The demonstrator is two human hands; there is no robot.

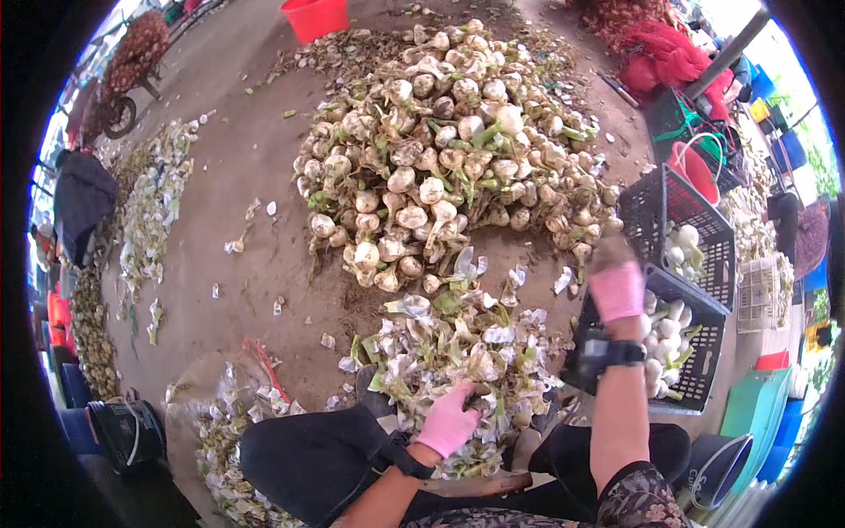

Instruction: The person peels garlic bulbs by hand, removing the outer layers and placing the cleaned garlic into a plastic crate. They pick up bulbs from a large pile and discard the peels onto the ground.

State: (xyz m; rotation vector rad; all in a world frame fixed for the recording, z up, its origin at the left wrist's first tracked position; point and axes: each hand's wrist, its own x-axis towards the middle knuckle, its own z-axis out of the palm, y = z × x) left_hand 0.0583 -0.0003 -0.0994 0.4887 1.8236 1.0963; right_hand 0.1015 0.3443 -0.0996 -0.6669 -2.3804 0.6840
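Observation:
A large heap of unpeeled bulbs (431, 158) with brown, dirty skins lies on the ground ahead. Nearer to me is a pile of pale peeled skins and leaves (475, 352). My left hand (451, 421), in a pink glove, is over the near part of that pile with its fingers curled; what they hold, if anything, is hidden. My right hand (616, 286), also in pink, is stretched forward at the heap's right edge, beside the black crates. Its fingers are blurred by motion. Cleaned white bulbs (666, 348) fill part of the nearer black crate (695, 387).
Another black crate (717, 238) with white bulbs stands behind the nearer one. A red bucket (695, 172) is beside it, and a red tub (317, 19) is at the top. Skins also lie at the left (154, 211). A dark bucket (717, 466) stands lower right.

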